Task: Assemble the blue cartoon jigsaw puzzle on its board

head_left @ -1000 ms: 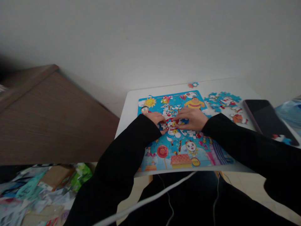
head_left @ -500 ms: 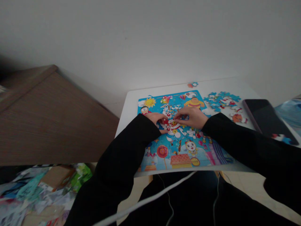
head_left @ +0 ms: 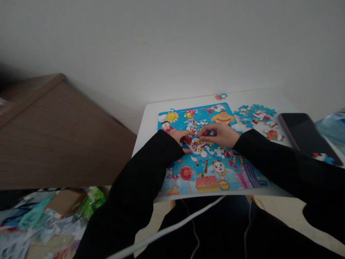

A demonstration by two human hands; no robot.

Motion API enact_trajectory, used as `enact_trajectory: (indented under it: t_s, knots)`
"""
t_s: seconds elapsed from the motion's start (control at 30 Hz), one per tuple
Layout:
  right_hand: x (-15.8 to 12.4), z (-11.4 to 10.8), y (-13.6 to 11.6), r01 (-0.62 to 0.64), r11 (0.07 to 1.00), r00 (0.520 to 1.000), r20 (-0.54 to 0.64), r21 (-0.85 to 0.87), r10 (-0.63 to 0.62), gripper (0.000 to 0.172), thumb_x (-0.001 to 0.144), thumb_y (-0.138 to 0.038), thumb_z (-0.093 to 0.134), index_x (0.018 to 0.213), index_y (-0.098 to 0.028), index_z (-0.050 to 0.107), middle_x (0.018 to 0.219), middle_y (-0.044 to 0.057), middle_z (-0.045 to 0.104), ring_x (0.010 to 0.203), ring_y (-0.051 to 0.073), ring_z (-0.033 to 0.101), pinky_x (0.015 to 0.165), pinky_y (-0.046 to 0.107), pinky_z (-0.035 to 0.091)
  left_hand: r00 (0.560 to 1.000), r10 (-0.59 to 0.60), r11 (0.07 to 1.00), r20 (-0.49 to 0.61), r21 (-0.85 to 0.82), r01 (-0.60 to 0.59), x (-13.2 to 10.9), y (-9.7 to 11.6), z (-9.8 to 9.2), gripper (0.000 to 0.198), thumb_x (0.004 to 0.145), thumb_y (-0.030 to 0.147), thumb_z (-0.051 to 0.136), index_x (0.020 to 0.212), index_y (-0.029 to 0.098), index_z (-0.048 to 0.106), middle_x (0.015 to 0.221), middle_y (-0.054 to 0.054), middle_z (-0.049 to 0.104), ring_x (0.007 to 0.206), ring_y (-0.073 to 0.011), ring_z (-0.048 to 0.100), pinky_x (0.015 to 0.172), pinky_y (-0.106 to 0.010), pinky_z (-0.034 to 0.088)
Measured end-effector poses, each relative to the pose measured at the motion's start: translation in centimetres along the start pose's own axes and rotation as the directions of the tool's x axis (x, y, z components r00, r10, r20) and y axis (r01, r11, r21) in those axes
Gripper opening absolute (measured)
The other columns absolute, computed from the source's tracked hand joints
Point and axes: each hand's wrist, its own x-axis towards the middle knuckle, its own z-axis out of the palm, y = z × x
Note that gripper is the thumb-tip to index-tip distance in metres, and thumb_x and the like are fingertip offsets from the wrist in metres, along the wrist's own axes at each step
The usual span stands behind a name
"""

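Note:
A colourful cartoon jigsaw puzzle (head_left: pixel 185 187) lies flat in its blue-edged board on a small white table. My left hand (head_left: pixel 181 137) rests on the middle of the puzzle, thumb and fingers apart, bracing the pieces around a white character's face. Close to its fingertips, my right hand (head_left: pixel 219 135) pinches with thumb and forefinger at a small puzzle piece (head_left: pixel 198 136), which the fingers mostly cover. Loose puzzle pieces (head_left: pixel 256 114) are heaped right of the board.
A dark phone (head_left: pixel 307 135) lies on the table's right side, with a puzzle piece (head_left: pixel 322 157) on it. Another piece (head_left: pixel 221 96) is near the wall. A brown cabinet (head_left: pixel 64 136) stands at left. A white cable (head_left: pixel 167 228) crosses above my lap.
My left fingers have stretched slightly rightward over the puzzle. My right hand has shifted a little, uncovering more of the white character's face below the fingertips.

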Motion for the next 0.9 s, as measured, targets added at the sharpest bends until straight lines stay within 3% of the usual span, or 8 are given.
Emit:
enact_trajectory:
  t_s: [0.13, 0.3, 0.4, 0.53, 0.9]
  knots:
    - [0.0, 0.0, -0.2, -0.008, 0.999, 0.999, 0.032, 0.037, 0.006, 0.019, 0.076, -0.033, 0.06, 0.084, -0.016, 0.064, 0.076, 0.003, 0.069, 0.067, 0.012, 0.061, 0.048, 0.022, 0.037, 0.998, 0.041, 0.991, 0.049, 0.129, -0.047, 0.2, -0.2, -0.4, 0.036, 0.077, 0.037, 0.064, 0.097, 0.007, 0.066, 0.077, -0.008, 0.067, 0.062, -0.013, 0.059, 0.061, -0.023, 0.049]
    - [0.1, 0.0, 0.0, -0.008, 1.0, 1.0, 0.017, 0.026, 0.008, 0.02, 0.077, -0.034, 0.058, 0.084, -0.016, 0.065, 0.076, 0.003, 0.069, 0.066, 0.012, 0.06, 0.048, 0.022, 0.037, 0.997, -0.017, 0.973, 0.076, 0.23, -0.001, 0.9, -1.1, -0.2, 0.031, 0.074, 0.04, 0.066, 0.086, 0.012, 0.07, 0.076, -0.006, 0.066, 0.059, -0.0106, 0.056, 0.057, -0.021, 0.045]
    - [0.0, 0.0, 0.2, -0.024, 1.0, 1.0, -0.008, -0.011, 0.024, 0.021, 0.078, -0.034, 0.058, 0.085, -0.017, 0.067, 0.076, 0.003, 0.069, 0.066, 0.012, 0.06, 0.048, 0.023, 0.037, 0.996, -0.037, 0.973, 0.087, 0.232, 0.015, 1.0, -1.3, -0.2, 0.03, 0.074, 0.042, 0.066, 0.086, 0.014, 0.07, 0.076, -0.005, 0.065, 0.06, -0.0106, 0.057, 0.057, -0.02, 0.044]
    - [0.0, 0.0, 0.4, -0.027, 0.999, 0.999, -0.044, -0.043, 0.025, 0.021, 0.079, -0.033, 0.057, 0.085, -0.016, 0.068, 0.077, 0.003, 0.069, 0.067, 0.012, 0.06, 0.05, 0.023, 0.039, 0.997, 0.042, 0.974, 0.061, 0.221, -0.055, 0.5, -0.8, -0.7, 0.035, 0.076, 0.043, 0.064, 0.095, 0.013, 0.067, 0.081, -0.007, 0.064, 0.068, -0.0128, 0.059, 0.064, -0.021, 0.046]
    - [0.1, 0.2, 0.8, -0.004, 0.995, 0.999, -0.034, -0.096, 0.001, 0.02, 0.08, -0.027, 0.055, 0.089, -0.017, 0.07, 0.078, 0.002, 0.07, 0.067, 0.012, 0.06, 0.054, 0.023, 0.041, 0.999, -0.012, 0.981, -0.034, 0.192, 0.018, 0.5, -0.5, 0.1, 0.036, 0.064, 0.034, 0.074, 0.091, 0.015, 0.06, 0.084, -0.002, 0.066, 0.069, -0.011, 0.059, 0.065, -0.021, 0.046]
